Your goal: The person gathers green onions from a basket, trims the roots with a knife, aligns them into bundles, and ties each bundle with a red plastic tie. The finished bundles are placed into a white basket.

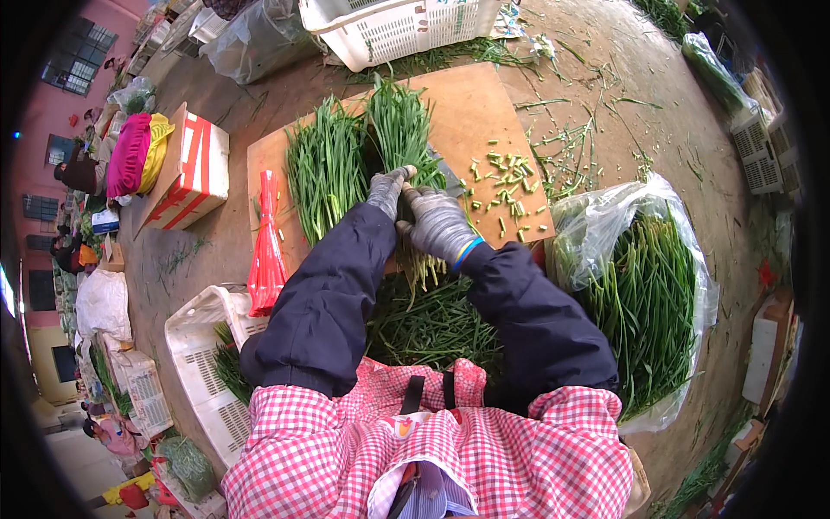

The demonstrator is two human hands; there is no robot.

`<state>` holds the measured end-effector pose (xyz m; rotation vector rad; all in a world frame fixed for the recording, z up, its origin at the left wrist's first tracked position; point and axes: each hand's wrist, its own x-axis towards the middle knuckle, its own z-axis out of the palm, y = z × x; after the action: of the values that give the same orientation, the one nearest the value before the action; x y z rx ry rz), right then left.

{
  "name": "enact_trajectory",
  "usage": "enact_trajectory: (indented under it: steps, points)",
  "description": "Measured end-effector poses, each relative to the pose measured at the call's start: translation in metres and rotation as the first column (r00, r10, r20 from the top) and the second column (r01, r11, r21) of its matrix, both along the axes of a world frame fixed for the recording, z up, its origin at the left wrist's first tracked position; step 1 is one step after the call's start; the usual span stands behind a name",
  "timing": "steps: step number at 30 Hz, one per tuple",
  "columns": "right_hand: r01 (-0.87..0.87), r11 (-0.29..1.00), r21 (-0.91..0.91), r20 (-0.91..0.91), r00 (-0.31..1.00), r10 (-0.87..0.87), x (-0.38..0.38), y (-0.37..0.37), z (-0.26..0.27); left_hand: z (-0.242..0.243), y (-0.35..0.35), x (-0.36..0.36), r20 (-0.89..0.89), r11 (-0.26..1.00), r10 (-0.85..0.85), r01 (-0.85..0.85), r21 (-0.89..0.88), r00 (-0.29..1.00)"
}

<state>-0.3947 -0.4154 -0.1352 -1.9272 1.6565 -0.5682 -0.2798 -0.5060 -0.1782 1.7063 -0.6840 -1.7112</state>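
Note:
Both my hands wear grey gloves and meet over a bunch of long green leafy stalks (399, 126) on a wooden board (463, 97). My left hand (388, 190) rests around the bunch's left side. My right hand (441, 217) lies on its right side, fingers bent over the stalks, whose pale ends hang below towards me. A second green bunch (327, 165) lies on the board to the left. A metal blade (447, 172) shows partly beside my right hand; its handle is hidden. Cut stalk ends (512, 175) are scattered at the right. Red ties (267, 259) lie at the board's left edge.
Loose greens (428, 324) lie below the board. A plastic bag (703, 285) of stalks stands at the right, a white crate (194, 350) at the lower left, another crate (402, 36) beyond the board. A striped box (204, 162) stands left. Other people sit at the far left.

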Motion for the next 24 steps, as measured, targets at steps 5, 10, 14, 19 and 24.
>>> enact_trajectory:
  steps: [5, 10, 14, 19, 24]
  points:
    - [0.233, 0.947, 0.222, 0.473, 0.823, -0.313, -0.071, -0.022, -0.02, -0.027, -0.012, 0.014, 0.039, 0.975, -0.134, 0.139, -0.171, 0.99]
    - [0.193, 0.879, 0.437, 0.418, 0.821, -0.388, -0.085, -0.007, -0.056, -0.036, -0.014, 0.02, 0.034, 0.963, -0.165, 0.168, -0.21, 0.986]
    - [0.184, 0.882, 0.435, 0.425, 0.821, -0.38, -0.062, -0.006, -0.067, -0.018, -0.005, 0.016, -0.033, 0.976, -0.16, 0.153, -0.154, 0.987]
    - [0.045, 0.884, 0.465, 0.651, 0.659, -0.376, -0.036, 0.0, -0.04, 0.02, 0.006, 0.016, -0.273, 0.99, -0.127, 0.104, -0.095, 0.954]
    - [0.043, 0.989, 0.14, 0.617, 0.777, -0.121, -0.035, 0.003, 0.022, 0.05, 0.011, 0.03, -0.695, 0.977, -0.17, 0.027, -0.212, 0.699]
